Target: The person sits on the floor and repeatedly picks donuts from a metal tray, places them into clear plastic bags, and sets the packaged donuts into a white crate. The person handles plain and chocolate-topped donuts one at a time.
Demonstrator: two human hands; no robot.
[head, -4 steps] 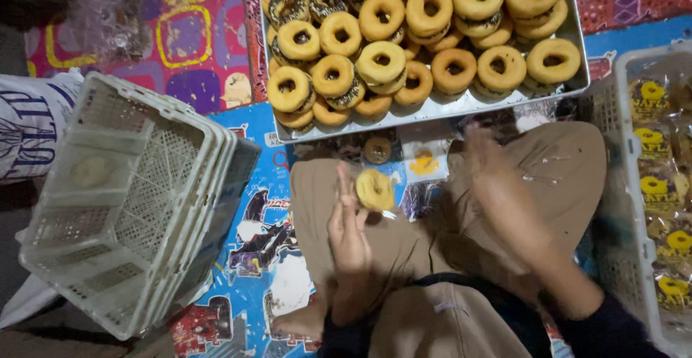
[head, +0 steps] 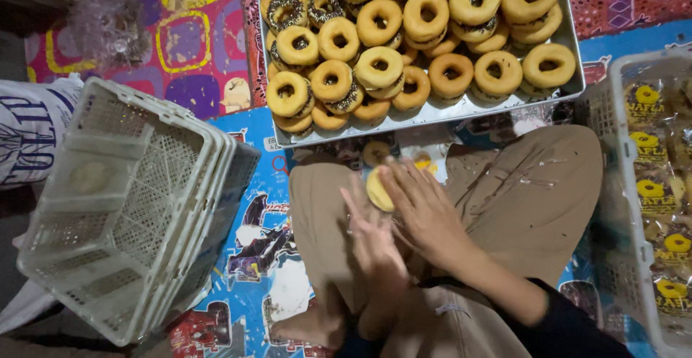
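A person sits cross-legged in tan trousers on a floor covered with bright patterned mats (head: 216, 77), both hands meeting over the lap. The right hand (head: 425, 214) and the left hand (head: 375, 246) close together around a single plain golden ring doughnut (head: 378, 189), fingers loosely curled on it rather than clenched; motion blur hides exactly which fingertips press it.

Just ahead of the knees, the near edge of a shallow rectangular metal tray (head: 432, 117) almost touches the trousers. It is heaped with glazed and chocolate-sprinkled ring doughnuts (head: 404, 34), stacked two deep in places.

Space is tight. To the person's left, a stack of white slotted plastic crates (head: 130, 207) lies tipped on its side, its rim near the left knee. To the right, another white plastic crate (head: 620, 207) holding clear packets of wrapped doughnuts (head: 667, 243) presses against the right thigh. Only a narrow strip of blue printed sheeting (head: 267, 243) stays bare between the crates and the leg.
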